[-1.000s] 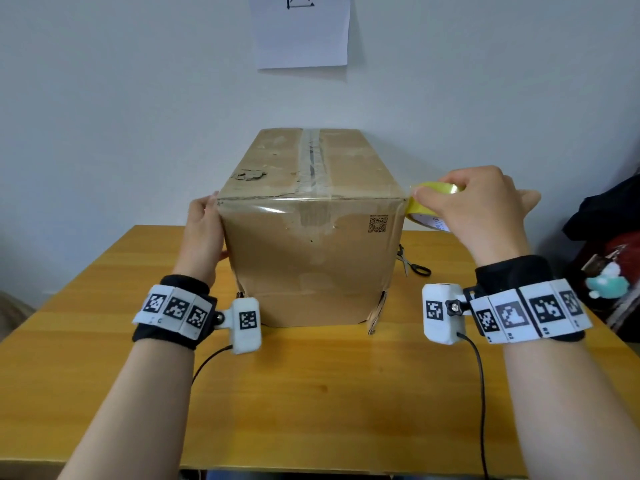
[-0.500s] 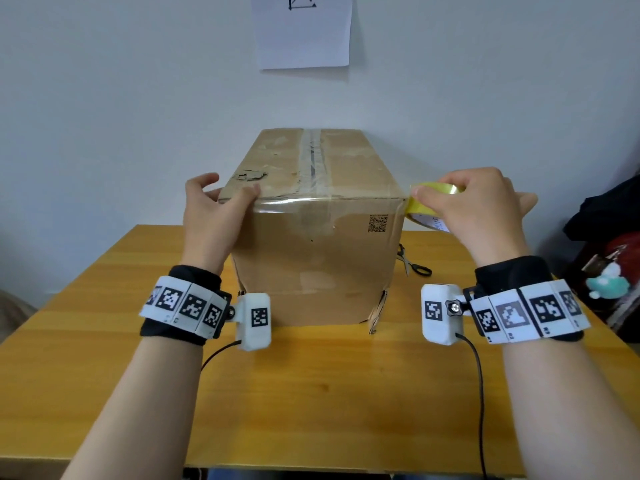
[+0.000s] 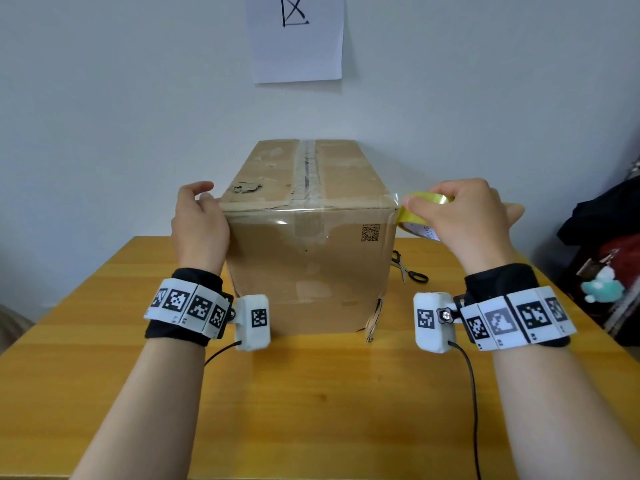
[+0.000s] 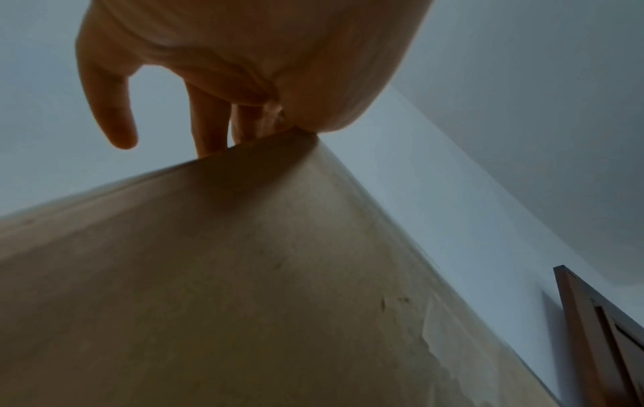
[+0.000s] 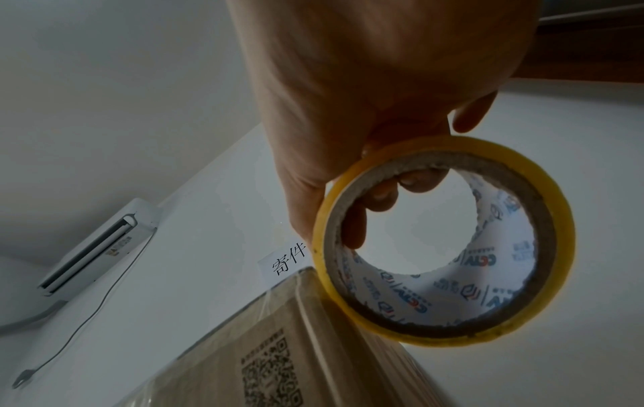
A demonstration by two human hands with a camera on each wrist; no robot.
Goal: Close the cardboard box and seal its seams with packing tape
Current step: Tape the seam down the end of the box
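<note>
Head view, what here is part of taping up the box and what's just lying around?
In use:
cardboard box
tape roll, gripped by the right hand
left hand, resting on the box's top left corner
scissors, probably for cutting tape

Lying about:
paper sheet on wall
dark bag at right

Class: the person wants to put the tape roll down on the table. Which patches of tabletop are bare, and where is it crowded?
Bare: the table in front of the box, between the forearms, and the strip left of the box beyond the left hand. Crowded: right of the box, where the scissors lie below the right hand holding the tape roll.
</note>
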